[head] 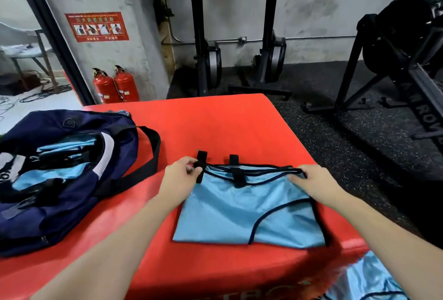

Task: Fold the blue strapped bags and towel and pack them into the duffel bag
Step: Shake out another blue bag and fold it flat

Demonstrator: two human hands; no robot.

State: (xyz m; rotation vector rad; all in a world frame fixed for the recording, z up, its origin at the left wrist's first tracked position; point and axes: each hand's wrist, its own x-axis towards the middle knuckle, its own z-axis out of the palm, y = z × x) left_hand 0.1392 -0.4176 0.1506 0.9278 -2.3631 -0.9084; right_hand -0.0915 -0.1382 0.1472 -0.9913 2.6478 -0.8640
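Gripping blue bag (244,211) top: both hands.

Even indoor light, soft shadows; wide-angle bending and blur at the edges.

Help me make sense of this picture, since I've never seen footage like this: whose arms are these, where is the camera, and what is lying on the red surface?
There is no machine here. A person wears a wide-angle camera on the head, so you look down along their own two bare arms. The left hand pinches a black strap at the far edge of a light blue bag, and the right hand grips the same edge farther along. The bag lies flat on a red mat. To the left sits an open navy duffel bag with light blue items already inside. More blue fabric shows below the mat's near edge. Two red fire extinguishers and gym machines stand behind.
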